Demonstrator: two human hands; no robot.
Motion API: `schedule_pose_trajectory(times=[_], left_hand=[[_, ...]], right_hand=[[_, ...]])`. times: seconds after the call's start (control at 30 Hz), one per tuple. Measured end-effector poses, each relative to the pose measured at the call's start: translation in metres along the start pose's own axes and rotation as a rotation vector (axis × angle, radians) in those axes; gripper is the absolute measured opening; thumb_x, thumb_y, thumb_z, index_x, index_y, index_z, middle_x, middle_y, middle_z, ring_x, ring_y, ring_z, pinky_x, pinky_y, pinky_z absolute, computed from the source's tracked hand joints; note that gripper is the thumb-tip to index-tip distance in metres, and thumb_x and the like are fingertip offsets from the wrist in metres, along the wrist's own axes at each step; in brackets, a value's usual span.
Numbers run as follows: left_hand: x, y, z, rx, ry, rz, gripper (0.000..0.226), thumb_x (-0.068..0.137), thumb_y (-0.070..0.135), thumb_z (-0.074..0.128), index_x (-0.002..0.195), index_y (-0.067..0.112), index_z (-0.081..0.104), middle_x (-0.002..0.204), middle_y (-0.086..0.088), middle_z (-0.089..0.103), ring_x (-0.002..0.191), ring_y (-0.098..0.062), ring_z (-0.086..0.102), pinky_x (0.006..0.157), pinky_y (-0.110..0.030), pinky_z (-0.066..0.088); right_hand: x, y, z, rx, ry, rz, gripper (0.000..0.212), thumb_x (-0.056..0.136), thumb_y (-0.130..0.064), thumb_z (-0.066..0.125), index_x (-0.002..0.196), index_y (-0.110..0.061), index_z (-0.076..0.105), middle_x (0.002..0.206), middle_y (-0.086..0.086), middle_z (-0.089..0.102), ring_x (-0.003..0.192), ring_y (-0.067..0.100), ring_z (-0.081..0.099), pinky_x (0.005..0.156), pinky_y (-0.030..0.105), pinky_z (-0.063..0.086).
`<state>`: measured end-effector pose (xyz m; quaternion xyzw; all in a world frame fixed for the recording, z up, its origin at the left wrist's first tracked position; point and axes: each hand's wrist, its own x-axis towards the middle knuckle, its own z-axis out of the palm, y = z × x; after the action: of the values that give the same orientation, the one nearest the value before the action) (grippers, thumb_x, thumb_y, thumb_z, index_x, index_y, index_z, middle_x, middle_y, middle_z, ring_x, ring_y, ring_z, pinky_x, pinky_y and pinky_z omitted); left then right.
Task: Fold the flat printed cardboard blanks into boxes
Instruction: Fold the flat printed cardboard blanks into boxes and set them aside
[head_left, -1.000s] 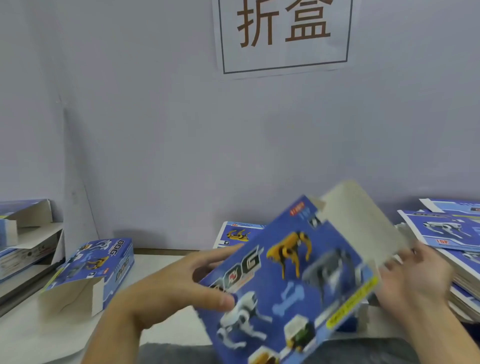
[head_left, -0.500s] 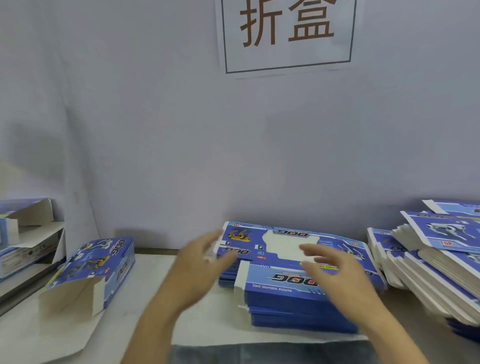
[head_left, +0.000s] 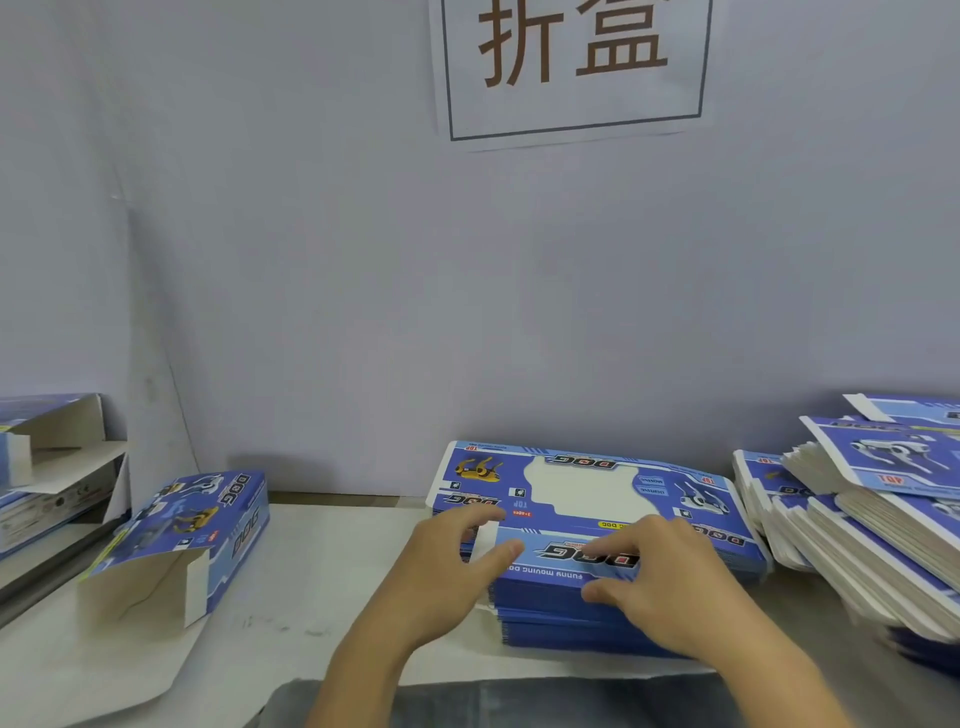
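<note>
Both hands at the blank stack.
We see left hand (head_left: 447, 566) resting, fingers loosely apart; right hand (head_left: 660, 577) pinching the top blue blank (head_left: 587, 493), white window cut-out showing.

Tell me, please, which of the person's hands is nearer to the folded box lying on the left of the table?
Left. The left hand rests at the left end of the blank stack, with bare table between it and the folded box. The right hand lies farther right, on the stack's front edge.

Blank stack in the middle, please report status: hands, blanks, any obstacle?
Both hands on blank stack. Left hand fingers straight on top; right hand pinching near edge of top blank. Nothing in the way.
</note>
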<state>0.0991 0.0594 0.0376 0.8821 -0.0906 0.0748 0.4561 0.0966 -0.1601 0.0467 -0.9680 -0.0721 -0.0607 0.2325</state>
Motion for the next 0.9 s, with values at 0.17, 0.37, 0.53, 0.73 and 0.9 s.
schedule_pose_trajectory(times=[0.17,0.37,0.53,0.73,0.9], left_hand=[[0.001,-0.001,0.001,0.01,-0.011,-0.007,0.043,0.094,0.043,0.064,0.135,0.036,0.054,0.129,0.017,0.047,0.121,-0.01,0.05,0.061,-0.003,0.048],[0.002,0.0,-0.002,-0.05,0.106,0.026,0.03,0.096,0.043,0.06,0.125,0.037,0.059,0.117,0.02,0.058,0.105,0.002,0.058,0.065,0.0,0.046],[0.005,0.006,-0.007,-0.203,0.428,0.142,0.029,0.098,0.035,0.056,0.126,0.028,0.061,0.119,0.011,0.064,0.113,-0.009,0.059,0.065,-0.003,0.047],[0.004,0.016,-0.015,-0.373,0.6,0.2,0.036,0.095,0.03,0.053,0.129,0.017,0.058,0.113,0.013,0.061,0.102,0.012,0.059,0.057,0.0,0.045],[-0.003,0.042,-0.02,-0.514,0.46,0.234,0.053,0.079,0.048,0.054,0.129,0.032,0.049,0.123,0.019,0.058,0.107,0.005,0.059,0.06,-0.001,0.046]], right_hand=[[-0.001,-0.002,0.0,-0.045,0.026,-0.003,0.029,0.089,-0.044,0.07,0.118,-0.043,0.071,0.128,-0.012,0.064,0.11,0.011,0.053,0.085,0.025,0.05],[-0.001,-0.001,-0.001,-0.01,0.063,-0.044,0.021,0.095,-0.039,0.064,0.114,-0.04,0.073,0.123,-0.012,0.066,0.109,0.012,0.053,0.086,0.026,0.051],[-0.002,-0.004,-0.008,-0.024,0.318,-0.15,0.02,0.1,-0.019,0.057,0.106,-0.026,0.075,0.103,-0.006,0.074,0.094,0.017,0.066,0.077,0.032,0.057],[-0.011,-0.017,-0.042,0.145,1.098,-0.358,0.019,0.096,-0.011,0.056,0.095,-0.001,0.072,0.06,-0.007,0.053,0.049,-0.008,0.036,0.058,-0.002,0.034],[-0.027,-0.03,-0.081,0.318,1.321,-0.385,0.021,0.103,-0.025,0.052,0.102,-0.011,0.068,0.075,-0.005,0.062,0.059,0.015,0.058,0.062,0.014,0.042]])
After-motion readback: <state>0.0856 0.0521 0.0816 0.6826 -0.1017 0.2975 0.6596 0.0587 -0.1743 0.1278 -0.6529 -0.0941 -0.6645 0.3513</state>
